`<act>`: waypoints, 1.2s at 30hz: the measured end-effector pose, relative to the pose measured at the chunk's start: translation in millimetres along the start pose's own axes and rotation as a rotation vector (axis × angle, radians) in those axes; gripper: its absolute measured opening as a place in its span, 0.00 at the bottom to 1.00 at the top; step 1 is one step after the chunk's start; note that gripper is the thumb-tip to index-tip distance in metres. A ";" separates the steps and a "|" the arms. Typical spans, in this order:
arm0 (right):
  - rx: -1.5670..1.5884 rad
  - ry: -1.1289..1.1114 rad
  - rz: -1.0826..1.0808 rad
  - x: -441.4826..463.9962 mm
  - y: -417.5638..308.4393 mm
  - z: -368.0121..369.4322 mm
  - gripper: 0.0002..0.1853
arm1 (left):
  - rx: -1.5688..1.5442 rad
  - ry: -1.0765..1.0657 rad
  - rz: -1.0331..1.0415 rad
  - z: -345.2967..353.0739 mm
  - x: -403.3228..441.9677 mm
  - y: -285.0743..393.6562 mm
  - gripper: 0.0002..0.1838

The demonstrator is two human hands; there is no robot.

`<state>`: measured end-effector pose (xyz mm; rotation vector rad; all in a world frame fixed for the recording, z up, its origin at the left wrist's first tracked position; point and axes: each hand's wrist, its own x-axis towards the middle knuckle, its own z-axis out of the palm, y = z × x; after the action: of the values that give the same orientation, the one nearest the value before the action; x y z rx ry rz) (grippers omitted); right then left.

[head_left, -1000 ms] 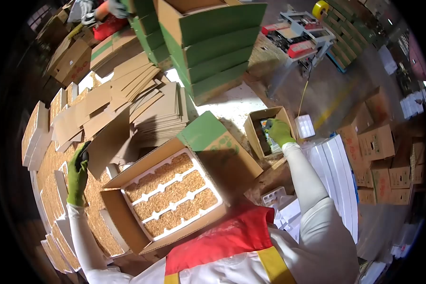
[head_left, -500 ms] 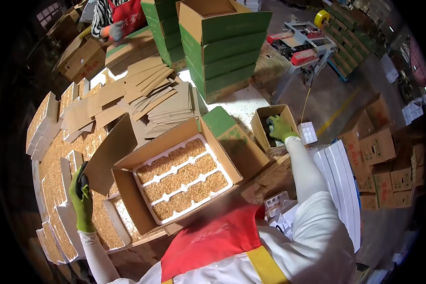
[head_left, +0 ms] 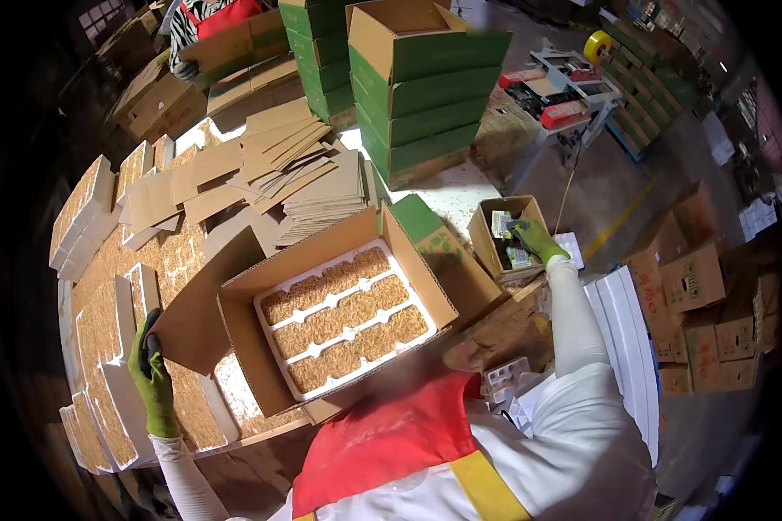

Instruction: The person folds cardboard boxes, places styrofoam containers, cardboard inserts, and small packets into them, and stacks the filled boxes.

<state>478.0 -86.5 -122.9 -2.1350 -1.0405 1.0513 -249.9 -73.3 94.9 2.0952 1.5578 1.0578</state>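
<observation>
An open cardboard carton (head_left: pixel 265 382) holds a white foam tray (head_left: pixel 280 346) whose cells are covered with tan, husk-like filler. At its left, my left hand (head_left: pixel 155 382), in a green glove with dark fingers, grips the edge of the raised carton flap (head_left: pixel 204 304). My right hand (head_left: pixel 537 239), gloved the same way, reaches into a small open box (head_left: pixel 487 247) on the right. Its fingers are bent among small printed packets (head_left: pixel 519 257); what they hold is partly hidden. A pale printed piece (head_left: pixel 500 223) lies at the fingertips.
Loose cardboard sheets (head_left: pixel 321 195) are piled behind the carton. More filler-topped foam trays (head_left: pixel 100 339) cover the table's left. Green cartons (head_left: pixel 434 104) stand stacked at the back. A co-worker (head_left: pixel 217 22) handles cardboard at the far left. A red-and-grey machine (head_left: pixel 565 91) stands back right.
My right hand has shifted within the small box, and printed packets now show there. My left hand stays at the flap. The co-worker now has a cardboard piece raised. The view has shifted slightly.
</observation>
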 end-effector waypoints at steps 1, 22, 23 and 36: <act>-0.204 0.083 -0.018 -9.9 -10.1 -4.2 0.16 | -0.001 0.005 0.008 0.1 -0.7 -0.7 0.43; -0.464 -0.071 -1.474 -259.0 -337.9 87.5 0.31 | 0.036 -0.887 0.759 117.9 -20.0 80.2 0.15; -0.688 -0.232 -1.415 -252.7 -336.7 105.8 0.39 | -0.103 -0.889 0.743 118.5 -13.9 73.7 0.13; -1.069 -0.535 -1.170 -212.4 -271.1 138.9 0.49 | 0.017 -0.070 0.363 65.9 -10.8 94.2 0.22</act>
<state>170.1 -92.3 84.4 -1.2136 -3.0520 0.4207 -139.6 -105.4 107.0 2.4594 1.1831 1.0705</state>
